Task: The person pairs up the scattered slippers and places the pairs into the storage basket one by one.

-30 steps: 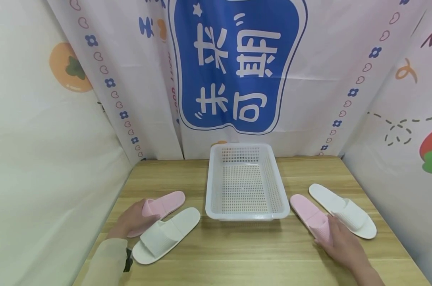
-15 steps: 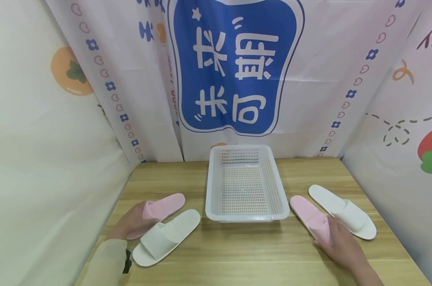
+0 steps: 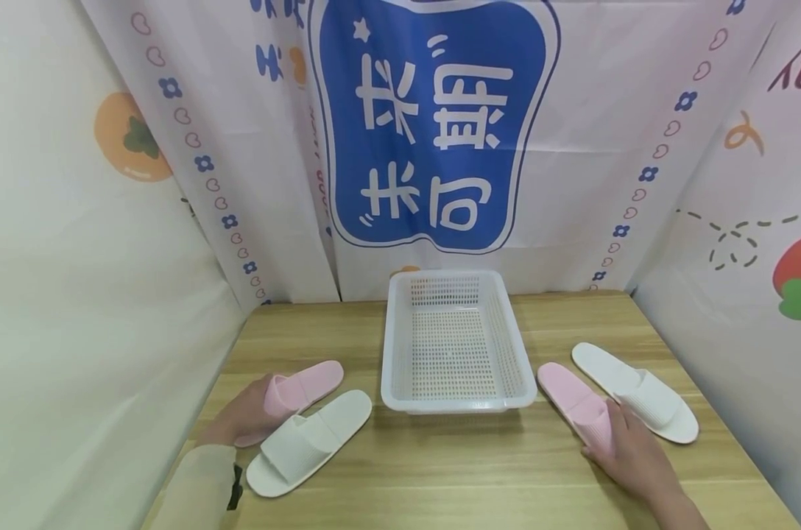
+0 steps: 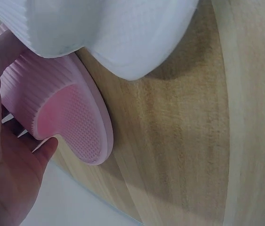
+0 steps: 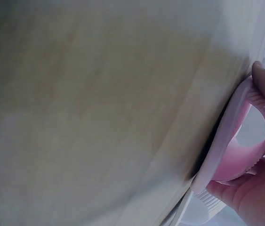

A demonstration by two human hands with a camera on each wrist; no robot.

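Note:
On the left side in the head view, my left hand (image 3: 246,412) grips a pink slipper (image 3: 314,381) across its ribbed strap. The left wrist view has the thumb on one side of that strap and the fingers (image 4: 47,149) on the other. A white slipper (image 3: 342,414) lies right beside it, nearer the middle. Over on the right, my right hand (image 3: 637,455) holds a second pink slipper (image 3: 562,384) at the strap, with thumb and fingers at opposite edges in the right wrist view. Its white neighbour (image 3: 602,364) lies just beyond, to the right. My palms hide both pink heels.
A white perforated plastic basket (image 3: 453,405) stands at the back middle of the wooden table (image 3: 440,471), with its bottom visible. Printed cloth (image 3: 573,184) hangs behind the table, and cloth walls rise at both sides.
The head view has tilted up slightly, so the scene sits a little lower in it. Both hands stay on the pink slippers, which show no clear movement.

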